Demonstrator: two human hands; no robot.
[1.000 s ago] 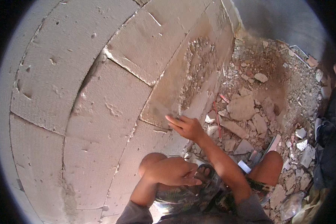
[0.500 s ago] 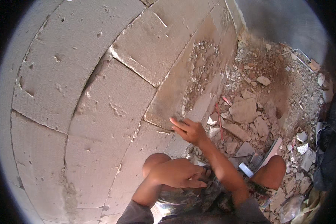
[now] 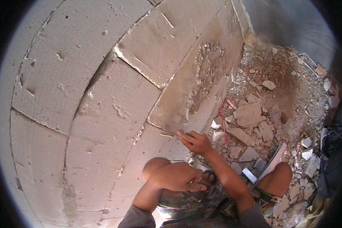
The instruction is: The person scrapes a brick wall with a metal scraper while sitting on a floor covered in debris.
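Observation:
In front of me rises a wall of large pale grey blocks with rough mortar joints. My right hand is at the wall's lower part, its fingers stretched toward a block corner, with nothing seen in it. The fingertips look to be at or very near the surface, just below a damp-looking brownish block with a crumbled, pitted patch. My left hand hangs loosely over my bent left knee, fingers apart and holding nothing.
Rubble with broken slabs and gravel covers the ground to the right. A red strip lies among it. Beside my right knee is a long pale bar. Dark fabric or a bag sits at the far right.
My right hand has shifted slightly down and to the right along the wall, its fingers drawn closer together. My left hand has stayed over the knee.

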